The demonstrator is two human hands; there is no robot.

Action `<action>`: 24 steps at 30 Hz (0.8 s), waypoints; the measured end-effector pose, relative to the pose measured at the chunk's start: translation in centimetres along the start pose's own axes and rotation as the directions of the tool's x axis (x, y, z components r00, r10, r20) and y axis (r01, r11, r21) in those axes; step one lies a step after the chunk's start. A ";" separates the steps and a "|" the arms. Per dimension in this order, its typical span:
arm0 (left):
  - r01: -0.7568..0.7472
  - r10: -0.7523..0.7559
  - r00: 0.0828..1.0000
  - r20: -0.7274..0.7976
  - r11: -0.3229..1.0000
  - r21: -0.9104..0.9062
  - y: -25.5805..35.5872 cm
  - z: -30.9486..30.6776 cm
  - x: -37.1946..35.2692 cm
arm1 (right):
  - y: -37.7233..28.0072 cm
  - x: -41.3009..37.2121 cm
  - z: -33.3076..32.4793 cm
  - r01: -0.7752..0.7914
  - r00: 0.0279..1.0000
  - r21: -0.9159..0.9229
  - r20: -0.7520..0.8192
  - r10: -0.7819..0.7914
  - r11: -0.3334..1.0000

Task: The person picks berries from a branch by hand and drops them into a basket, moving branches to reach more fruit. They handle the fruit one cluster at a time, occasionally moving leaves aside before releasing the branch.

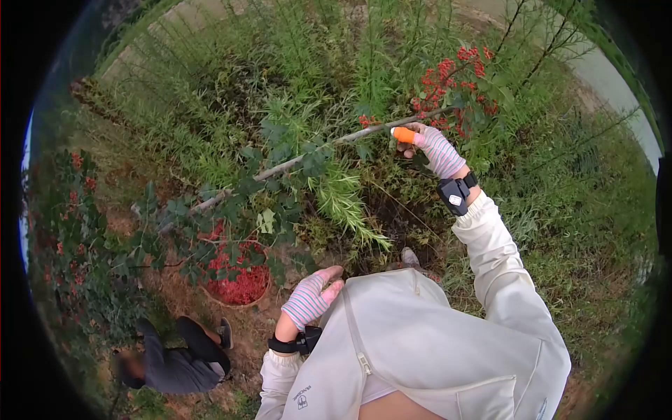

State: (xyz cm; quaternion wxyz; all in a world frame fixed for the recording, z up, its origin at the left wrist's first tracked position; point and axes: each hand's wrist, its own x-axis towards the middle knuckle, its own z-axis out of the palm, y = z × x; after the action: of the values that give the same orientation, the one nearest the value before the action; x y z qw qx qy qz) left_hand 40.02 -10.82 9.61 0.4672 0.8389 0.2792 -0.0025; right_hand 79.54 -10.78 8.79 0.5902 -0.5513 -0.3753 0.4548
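My right hand, in a striped fingerless glove with an orange cover on one finger, is raised just under a long grey branch. Its fingers are curled close to the bark; whatever they may hold is hidden. Beyond the hand, clusters of small red berries hang at the branch's far end among green leaves. My left hand, gloved in the same stripes, is low beside the front of my pale jacket. Thumb and forefinger are apart there, with nothing visible between them.
A round basket heaped with red berries stands on the ground at left, partly behind leaves. A person in dark clothes is at lower left. Berry-laden bushes grow at far left, with tall weeds ahead.
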 end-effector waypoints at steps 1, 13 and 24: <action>0.004 -0.004 1.000 -0.004 1.000 -0.002 0.0 -0.1 -0.1 | 0.1 -0.2 0.1 -0.002 1.000 0.002 0.004 0.002 1.000; 0.031 -0.032 0.999 -0.021 0.999 -0.011 -0.8 0.1 -0.6 | -2.8 -0.7 3.3 0.024 0.930 -0.407 -0.327 -0.170 0.913; -0.157 0.158 0.987 -0.016 0.987 0.032 2.1 -2.1 1.3 | -1.5 -2.4 3.8 0.169 0.882 -0.526 -0.296 -0.366 0.834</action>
State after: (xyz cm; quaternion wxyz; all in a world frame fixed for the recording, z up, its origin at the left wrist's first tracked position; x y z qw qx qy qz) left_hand 41.54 -9.40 12.06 0.4505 0.8653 0.2164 0.0381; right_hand 75.45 -11.84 10.79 0.5534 -0.7003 -0.4287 0.1399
